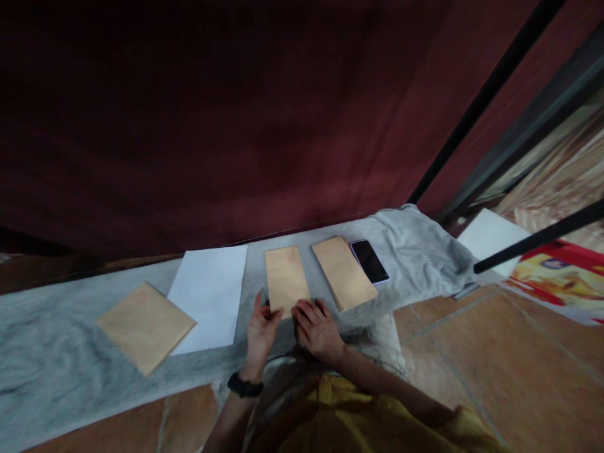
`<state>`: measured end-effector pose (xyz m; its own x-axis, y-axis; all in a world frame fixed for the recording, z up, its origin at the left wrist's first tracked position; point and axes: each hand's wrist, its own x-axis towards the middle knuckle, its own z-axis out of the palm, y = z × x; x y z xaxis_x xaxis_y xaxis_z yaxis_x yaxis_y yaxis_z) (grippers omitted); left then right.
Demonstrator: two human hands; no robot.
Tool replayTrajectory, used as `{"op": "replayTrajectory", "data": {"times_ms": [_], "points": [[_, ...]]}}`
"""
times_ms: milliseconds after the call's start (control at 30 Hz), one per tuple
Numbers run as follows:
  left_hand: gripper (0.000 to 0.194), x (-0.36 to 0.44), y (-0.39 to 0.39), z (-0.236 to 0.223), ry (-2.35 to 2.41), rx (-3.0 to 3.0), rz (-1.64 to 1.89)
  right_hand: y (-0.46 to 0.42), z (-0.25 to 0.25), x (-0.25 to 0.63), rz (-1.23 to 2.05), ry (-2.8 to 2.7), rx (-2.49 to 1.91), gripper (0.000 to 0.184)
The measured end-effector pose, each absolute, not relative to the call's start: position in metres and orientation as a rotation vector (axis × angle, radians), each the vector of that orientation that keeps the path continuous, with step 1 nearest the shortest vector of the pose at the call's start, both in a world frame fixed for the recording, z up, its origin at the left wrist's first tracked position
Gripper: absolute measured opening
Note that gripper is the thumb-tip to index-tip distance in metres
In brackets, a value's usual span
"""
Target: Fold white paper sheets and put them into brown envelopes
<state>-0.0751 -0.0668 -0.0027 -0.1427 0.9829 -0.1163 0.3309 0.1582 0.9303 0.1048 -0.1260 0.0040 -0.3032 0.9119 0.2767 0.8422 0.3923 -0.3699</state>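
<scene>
A brown paper envelope (285, 277) lies upright in front of me, with small reddish print near its top right corner. My left hand (262, 330) has its lower left corner between the thumb and the fingers, the index finger pointing up beside it. On the lower right corner rests my right hand (318, 328), palm down, its fingers stretched side by side. To the right is a stack of brown envelopes (344, 272), slightly askew. Farther left, another brown envelope or small pile (144, 327) overlaps a stack of white paper (212, 292).
A grey cloth (47, 340) covers the narrow bench. A smartphone (370, 261) with a dark screen touches the right envelope stack. Behind hangs a dark red curtain (264, 138). Black poles (486, 100) and a red printed box (561, 277) stand at the right, above floor tiles.
</scene>
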Motion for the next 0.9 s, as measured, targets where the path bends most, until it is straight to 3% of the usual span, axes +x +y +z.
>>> {"op": "replayTrajectory", "data": {"times_ms": [267, 467, 567, 700, 900], "points": [[0.060, -0.053, -0.078, 0.033, 1.347, 1.102, 1.088, -0.112, 0.013, 0.100, 0.308, -2.074, -1.617, 0.048], [0.056, -0.033, -0.085, 0.058, 1.271, 1.190, 1.179, -0.089, 0.031, 0.097, 1.026, -1.098, -1.355, 0.042], [0.068, -0.028, -0.082, 0.045, 1.320, 1.074, 1.164, -0.089, 0.035, 0.089, 1.399, -0.660, -1.138, 0.047], [0.087, -0.031, -0.079, 0.027, 1.260, 0.992, 1.031, -0.099, 0.033, 0.085, 1.594, -0.585, -1.106, 0.048], [0.084, -0.048, -0.077, 0.032, 1.363, 1.138, 0.857, -0.111, 0.024, 0.103, 1.774, -0.644, -1.160, 0.051]]}}
